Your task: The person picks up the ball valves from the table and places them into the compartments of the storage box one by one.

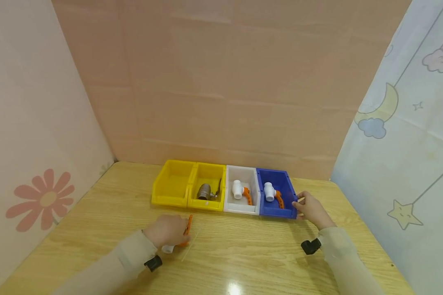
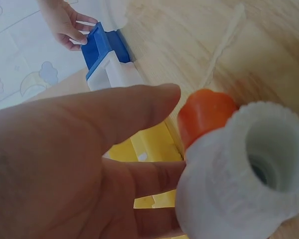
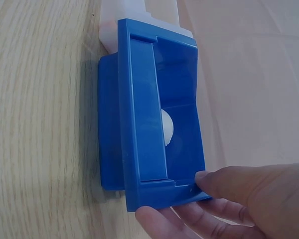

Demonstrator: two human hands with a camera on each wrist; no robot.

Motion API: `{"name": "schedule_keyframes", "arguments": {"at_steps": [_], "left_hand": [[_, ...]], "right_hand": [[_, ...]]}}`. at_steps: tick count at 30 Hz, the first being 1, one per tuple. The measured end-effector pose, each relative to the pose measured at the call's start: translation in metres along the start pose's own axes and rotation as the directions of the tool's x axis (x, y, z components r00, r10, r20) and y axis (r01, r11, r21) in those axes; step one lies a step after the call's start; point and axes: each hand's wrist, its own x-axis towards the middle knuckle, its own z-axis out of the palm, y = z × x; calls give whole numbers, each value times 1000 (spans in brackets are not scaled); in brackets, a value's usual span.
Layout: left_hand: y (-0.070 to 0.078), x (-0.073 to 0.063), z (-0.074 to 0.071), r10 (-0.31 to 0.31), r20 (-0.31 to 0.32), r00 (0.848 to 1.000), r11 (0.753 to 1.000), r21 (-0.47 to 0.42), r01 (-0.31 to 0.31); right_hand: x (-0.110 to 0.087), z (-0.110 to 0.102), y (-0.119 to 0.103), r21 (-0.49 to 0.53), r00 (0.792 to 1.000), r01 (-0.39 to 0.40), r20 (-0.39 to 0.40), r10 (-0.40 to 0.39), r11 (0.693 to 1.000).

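My left hand (image 1: 167, 230) holds a white plastic ball valve (image 2: 214, 174) with an orange handle (image 1: 188, 230), low over the table in front of the yellow bins. In the left wrist view the valve's round open end faces the camera, and thumb and fingers lie along its side. At the far right of the bin row, my right hand (image 1: 311, 209) grips the side of the blue bin (image 3: 144, 109). Its thumb rests on the rim while the fingers lie against the outside. Another white valve (image 1: 269, 191) with an orange handle lies inside the blue bin.
Left of the blue bin stands a white bin (image 1: 241, 210) with a similar valve (image 1: 238, 189). Beside it, a yellow bin (image 1: 206, 205) contains a metal valve (image 1: 204, 191); another yellow bin (image 1: 171, 180) ends the row. A pale streak (image 1: 190, 246) marks the wooden table (image 1: 243, 246).
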Motion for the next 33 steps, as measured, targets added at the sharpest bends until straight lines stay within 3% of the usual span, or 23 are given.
{"name": "schedule_keyframes", "arguments": {"at_steps": [4, 13, 33], "left_hand": [[3, -2, 1, -6, -21, 1000, 1000, -20, 6], [6, -1, 4, -20, -33, 999, 997, 78, 22], [8, -1, 5, -57, -15, 998, 998, 25, 57]], "right_hand": [[0, 1, 0, -3, 1000, -2, -2, 2, 1000], [2, 1, 2, 5, 1000, -7, -3, 7, 1000], [0, 1, 1, 12, 1000, 3, 1, -3, 1000]]}}
